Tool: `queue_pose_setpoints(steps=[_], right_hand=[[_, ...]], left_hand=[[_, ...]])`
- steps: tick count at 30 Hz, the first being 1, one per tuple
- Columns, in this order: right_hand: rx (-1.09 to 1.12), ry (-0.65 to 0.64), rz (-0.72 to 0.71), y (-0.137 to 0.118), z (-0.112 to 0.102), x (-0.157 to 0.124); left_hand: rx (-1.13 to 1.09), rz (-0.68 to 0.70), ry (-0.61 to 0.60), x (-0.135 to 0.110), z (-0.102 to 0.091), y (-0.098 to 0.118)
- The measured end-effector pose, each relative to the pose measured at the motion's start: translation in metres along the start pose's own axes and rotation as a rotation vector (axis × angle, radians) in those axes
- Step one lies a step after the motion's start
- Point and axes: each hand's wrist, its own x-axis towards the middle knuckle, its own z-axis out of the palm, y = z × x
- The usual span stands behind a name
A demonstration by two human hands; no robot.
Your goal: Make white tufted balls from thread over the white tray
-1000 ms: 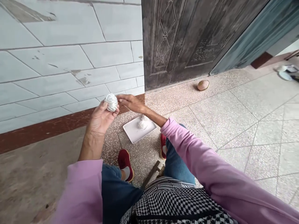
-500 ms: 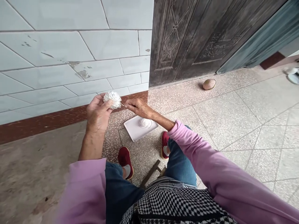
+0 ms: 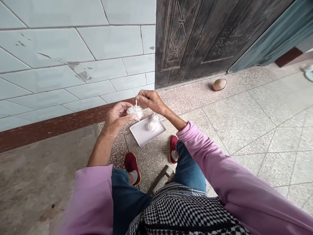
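Looking down over the two arms, we find the ball of white yarn [image 3: 135, 113] in the left hand [image 3: 119, 117], in front of the tiled wall [image 3: 85, 76]. The fingers of this hand are bent around it from the left and from behind, and the thumb presses along its near lower side, so we can say that it is grasped, but not tightly clenched.

From the top of the ball stands a thin white piece [image 3: 136, 104], nearly upright; we cannot tell whether it is a strand of the yarn or a slim stick. Its upper end is pinched between the thumb and the forefinger of the right hand [image 3: 150, 99], whose other fingers are curled inward.

The important relation, for us, is this one: the ball lies below and slightly to the left of the right fingertips, and the thin piece connects both. The ball looks wider than tall, with its long axis going roughly from left to right, thus across the thin piece. The left hand is the nearer one, because it touches the ball directly; the right hand appears apart from it.

On the floor below, we see a pale tray [image 3: 140, 137], and toward its far right part two other white balls [image 3: 151, 127], close together.
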Motion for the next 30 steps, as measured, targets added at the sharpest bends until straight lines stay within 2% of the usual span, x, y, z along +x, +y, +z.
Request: queue_pose_setpoints(steps=[3,9,15,17,19,22,25,27,30], right_hand=[[0.034,0.013,0.051,0.006,-0.001,0.001],[-0.162,-0.049,0.113,-0.004,0.023,-0.009],[-0.308,-0.204,0.069,-0.021,0.035,-0.026],[-0.314,-0.203,0.035,-0.026,0.032,-0.028],[-0.31,-0.163,-0.027,-0.028,0.024,-0.027],[-0.289,-0.072,-0.105,-0.026,0.008,-0.021],[-0.225,-0.011,-0.085,-0.02,-0.005,-0.016],[-0.172,0.01,-0.047,-0.016,-0.007,-0.014],[-0.154,0.02,0.005,-0.01,-0.001,-0.012]], left_hand=[[-0.158,0.018,-0.02,0.002,0.005,0.001],[-0.213,0.136,0.109,0.023,0.008,-0.013],[-0.064,0.147,0.368,0.032,-0.002,-0.021],[0.031,0.117,0.389,0.03,-0.005,-0.021],[0.1,0.08,0.325,0.025,-0.004,-0.018],[0.129,0.026,0.148,0.012,0.003,-0.011],[0.052,-0.012,-0.019,-0.001,0.014,-0.003],[-0.043,0.003,-0.064,-0.005,0.019,-0.001],[-0.154,0.057,-0.05,-0.002,0.018,-0.005]])
